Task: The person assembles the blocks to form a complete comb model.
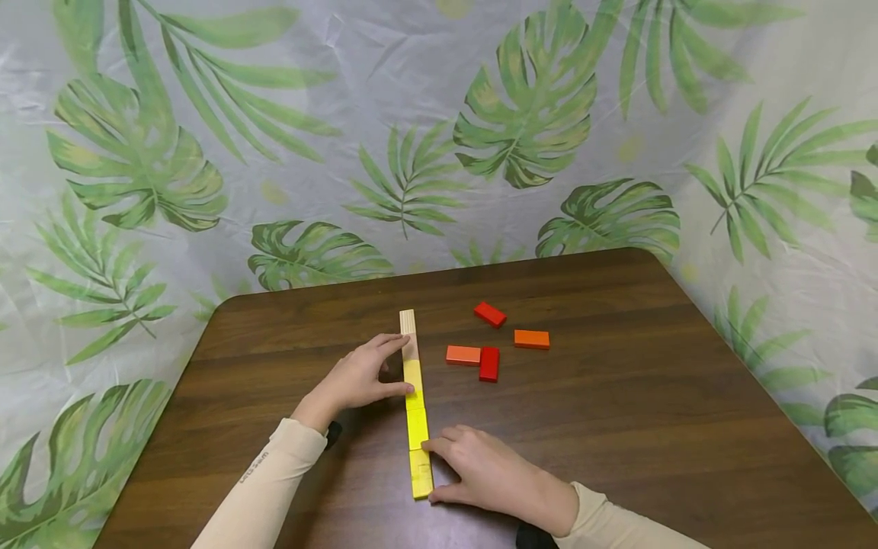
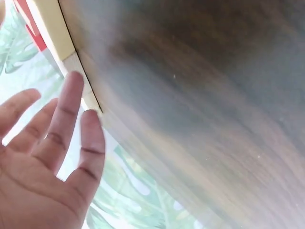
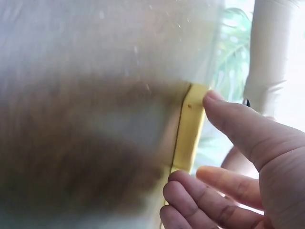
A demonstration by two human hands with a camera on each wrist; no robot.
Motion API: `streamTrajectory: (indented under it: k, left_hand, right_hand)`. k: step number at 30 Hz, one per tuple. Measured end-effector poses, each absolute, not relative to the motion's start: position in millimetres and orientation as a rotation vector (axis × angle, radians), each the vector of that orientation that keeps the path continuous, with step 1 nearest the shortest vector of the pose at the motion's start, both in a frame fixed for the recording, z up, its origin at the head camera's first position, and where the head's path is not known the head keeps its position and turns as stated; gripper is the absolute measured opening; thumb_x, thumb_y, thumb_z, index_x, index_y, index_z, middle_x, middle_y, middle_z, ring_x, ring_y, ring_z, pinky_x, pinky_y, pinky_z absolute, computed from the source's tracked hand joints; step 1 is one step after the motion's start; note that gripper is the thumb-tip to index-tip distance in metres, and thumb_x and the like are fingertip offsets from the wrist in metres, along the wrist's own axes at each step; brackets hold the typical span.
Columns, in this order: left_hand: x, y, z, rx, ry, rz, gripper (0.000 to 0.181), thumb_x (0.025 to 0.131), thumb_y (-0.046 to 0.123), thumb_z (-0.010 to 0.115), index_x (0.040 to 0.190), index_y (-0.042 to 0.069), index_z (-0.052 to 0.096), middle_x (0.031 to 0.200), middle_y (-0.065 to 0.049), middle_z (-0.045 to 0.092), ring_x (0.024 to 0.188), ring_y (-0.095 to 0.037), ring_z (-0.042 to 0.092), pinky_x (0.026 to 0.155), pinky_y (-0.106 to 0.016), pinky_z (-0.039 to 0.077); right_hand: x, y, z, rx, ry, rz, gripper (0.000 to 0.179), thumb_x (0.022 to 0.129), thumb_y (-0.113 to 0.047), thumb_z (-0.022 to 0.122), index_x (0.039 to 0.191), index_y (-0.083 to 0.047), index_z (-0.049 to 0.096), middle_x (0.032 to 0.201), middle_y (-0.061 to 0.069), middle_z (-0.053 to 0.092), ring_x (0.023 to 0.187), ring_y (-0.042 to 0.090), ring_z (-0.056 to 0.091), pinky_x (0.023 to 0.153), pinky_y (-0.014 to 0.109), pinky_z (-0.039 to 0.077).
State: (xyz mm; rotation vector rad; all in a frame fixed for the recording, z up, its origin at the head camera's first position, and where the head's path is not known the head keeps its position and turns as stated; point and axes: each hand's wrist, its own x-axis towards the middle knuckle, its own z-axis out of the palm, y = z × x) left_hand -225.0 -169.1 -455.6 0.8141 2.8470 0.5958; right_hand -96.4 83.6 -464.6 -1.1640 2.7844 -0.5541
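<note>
A straight row of flat wooden blocks runs away from me on the table, with plain wood blocks (image 1: 408, 322) at the far end and yellow blocks (image 1: 417, 429) at the near end. My left hand (image 1: 360, 377) touches the row's left side, thumb and fingers spread apart. From the right, my right hand (image 1: 487, 469) rests its thumb and index finger against the side of the nearest yellow block (image 3: 190, 129). The right wrist view shows that thumb by the block's near end. Neither hand wraps round a block.
Right of the row lie two red blocks (image 1: 489, 364) and two orange blocks (image 1: 531, 339), one of each touching. The brown wood-grain table (image 1: 617, 427) has rounded far corners. Behind it hangs a leaf-patterned cloth (image 1: 425, 91).
</note>
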Motion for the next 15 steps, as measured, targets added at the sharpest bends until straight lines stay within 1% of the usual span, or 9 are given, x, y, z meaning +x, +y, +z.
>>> streamTrajectory:
  k: [2, 3, 5, 7, 9, 11, 15]
  left_hand:
    - [-230.8, -169.8, -454.7, 0.812, 2.871, 0.656, 0.083, 0.092, 0.046, 0.086, 0.16, 0.013, 0.052, 0.149, -0.01, 0.062, 0.093, -0.015, 0.067, 0.077, -0.034, 0.057]
    - [-234.2, -170.5, -454.7, 0.808, 2.874, 0.698, 0.079, 0.092, 0.042, 0.086, 0.157, 0.01, 0.055, 0.142, -0.011, 0.066, 0.091, -0.015, 0.066, 0.075, -0.033, 0.056]
    - [-242.2, -171.8, -454.8, 0.785, 2.868, 0.792, 0.071, 0.094, 0.034, 0.086, 0.152, 0.006, 0.059, 0.131, -0.012, 0.071, 0.089, -0.017, 0.066, 0.076, -0.033, 0.056]
    - [-251.7, -173.9, -456.7, 0.748, 2.858, 0.869, 0.062, 0.095, 0.029, 0.085, 0.146, 0.003, 0.063, 0.121, -0.012, 0.073, 0.089, -0.017, 0.067, 0.079, -0.034, 0.057]
    - [-260.8, -175.3, -458.9, 0.69, 2.842, 0.93, 0.056, 0.096, 0.026, 0.085, 0.143, 0.002, 0.064, 0.115, -0.012, 0.075, 0.091, -0.019, 0.069, 0.082, -0.036, 0.058]
    - [-269.0, -176.3, -461.5, 0.638, 2.825, 0.978, 0.052, 0.096, 0.024, 0.084, 0.14, 0.003, 0.066, 0.109, -0.01, 0.075, 0.091, -0.019, 0.07, 0.082, -0.035, 0.058]
    - [-281.2, -176.4, -466.7, 0.54, 2.783, 1.062, 0.051, 0.095, 0.024, 0.085, 0.139, 0.005, 0.067, 0.106, -0.009, 0.075, 0.093, -0.02, 0.071, 0.078, -0.031, 0.056]
  right_hand:
    - [-101.0, 87.1, -462.2, -1.161, 2.777, -0.597, 0.053, 0.09, -0.043, 0.088, 0.13, -0.01, 0.076, 0.112, -0.001, 0.076, 0.098, 0.008, 0.067, 0.089, 0.026, 0.06]
    - [-103.8, 89.1, -461.2, -1.162, 2.777, -0.623, 0.052, 0.09, -0.041, 0.088, 0.129, -0.009, 0.076, 0.107, -0.001, 0.075, 0.092, 0.006, 0.064, 0.084, 0.024, 0.059]
    - [-110.1, 93.8, -459.3, -1.163, 2.788, -0.664, 0.048, 0.09, -0.038, 0.089, 0.127, -0.008, 0.077, 0.101, -0.001, 0.073, 0.084, 0.003, 0.058, 0.077, 0.021, 0.055]
    - [-118.0, 99.3, -456.2, -1.137, 2.793, -0.702, 0.047, 0.09, -0.034, 0.089, 0.126, -0.007, 0.077, 0.098, 0.0, 0.072, 0.08, 0.002, 0.055, 0.072, 0.02, 0.053]
    - [-126.1, 104.4, -453.0, -1.092, 2.811, -0.726, 0.045, 0.09, -0.032, 0.089, 0.126, -0.007, 0.077, 0.096, 0.0, 0.071, 0.079, 0.004, 0.056, 0.071, 0.021, 0.052]
    - [-135.2, 109.6, -449.3, -1.032, 2.826, -0.732, 0.045, 0.09, -0.03, 0.089, 0.127, -0.007, 0.077, 0.098, 0.001, 0.072, 0.083, 0.008, 0.061, 0.073, 0.024, 0.055]
    - [-154.9, 119.5, -443.0, -0.945, 2.869, -0.729, 0.043, 0.091, -0.029, 0.089, 0.126, -0.006, 0.076, 0.1, 0.004, 0.074, 0.088, 0.017, 0.068, 0.075, 0.029, 0.057]
